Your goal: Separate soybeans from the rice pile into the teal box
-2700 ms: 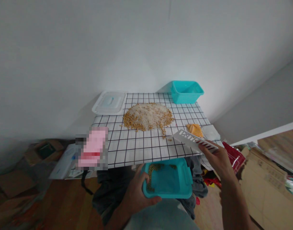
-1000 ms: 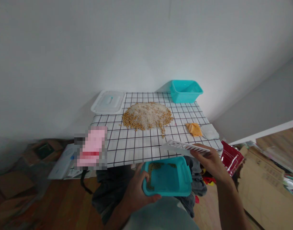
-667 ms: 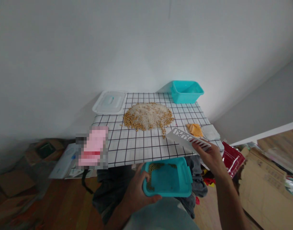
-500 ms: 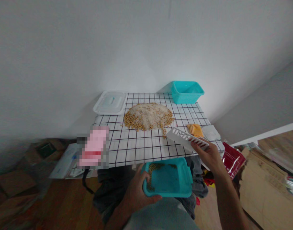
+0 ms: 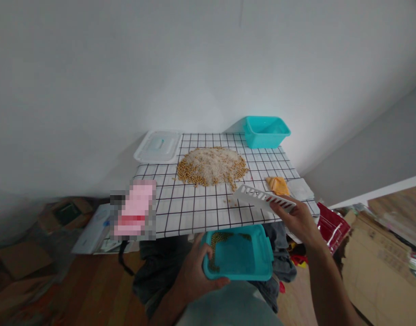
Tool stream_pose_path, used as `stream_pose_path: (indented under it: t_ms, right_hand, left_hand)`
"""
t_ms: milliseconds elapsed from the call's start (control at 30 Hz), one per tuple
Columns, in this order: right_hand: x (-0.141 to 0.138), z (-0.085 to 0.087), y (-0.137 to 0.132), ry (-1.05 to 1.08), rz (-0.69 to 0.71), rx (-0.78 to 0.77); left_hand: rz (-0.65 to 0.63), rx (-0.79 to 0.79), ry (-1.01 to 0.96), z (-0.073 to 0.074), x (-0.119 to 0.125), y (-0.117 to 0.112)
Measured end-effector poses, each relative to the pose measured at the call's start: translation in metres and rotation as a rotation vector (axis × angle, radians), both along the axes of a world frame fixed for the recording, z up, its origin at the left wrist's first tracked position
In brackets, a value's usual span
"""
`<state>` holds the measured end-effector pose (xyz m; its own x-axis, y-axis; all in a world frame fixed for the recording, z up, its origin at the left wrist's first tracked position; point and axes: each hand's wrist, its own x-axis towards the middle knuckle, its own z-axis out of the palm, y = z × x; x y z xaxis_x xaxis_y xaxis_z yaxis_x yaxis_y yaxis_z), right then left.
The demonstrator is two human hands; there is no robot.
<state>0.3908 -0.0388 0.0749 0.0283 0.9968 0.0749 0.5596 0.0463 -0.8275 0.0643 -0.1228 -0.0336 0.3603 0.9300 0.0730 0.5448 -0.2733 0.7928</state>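
Observation:
My left hand (image 5: pixel 197 267) grips the near-left side of a turquoise plastic box (image 5: pixel 267 260), which is held in front of my body below the table edge. Some soybeans (image 5: pixel 215 242) lie along its far and left sides. My right hand (image 5: pixel 294 215) is closed on the right end of a white slotted plastic piece (image 5: pixel 260 198). This piece is tilted just above the table, its left end close to a few loose beans. Beyond it lies a heap of soybeans with white grains, perhaps rice, on top (image 5: pixel 213 165).
The table (image 5: pixel 184 206) has a checked cover. A second turquoise box (image 5: pixel 266 133) stands at the back right, a clear lid (image 5: pixel 159 147) at the back left. An orange cloth (image 5: pixel 278 185) lies at right, a blurred pink object (image 5: pixel 136 206) at left. Cardboard (image 5: pixel 374 253) leans on the right.
The slotted piece has shifted slightly toward me, and a few beans and grains have come away from the heap's near edge. My left hand and its box stay put.

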Motion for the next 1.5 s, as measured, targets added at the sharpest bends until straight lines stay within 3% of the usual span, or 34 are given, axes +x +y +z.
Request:
stream_pose_path:
  t_ms: [333,600,1067,1500]
  right_hand:
    - [0.001,-0.003,-0.003,0.036,0.071,-0.002]
    - [-0.021,-0.005,0.002,0.030,0.099,-0.053]
    - [-0.027,0.007,0.002,0.044,0.245,-0.036]
    - [-0.043,0.000,0.014,0.112,0.358,-0.035]
  left_hand:
    - [0.016,-0.004,-0.002,-0.002,0.001,-0.001]
    - [0.023,0.011,0.027,-0.003,-0.002,0.001]
    - [0.036,-0.013,0.024,0.000,-0.004,0.001]
    - [0.053,-0.010,0.053,-0.001,-0.010,0.002]
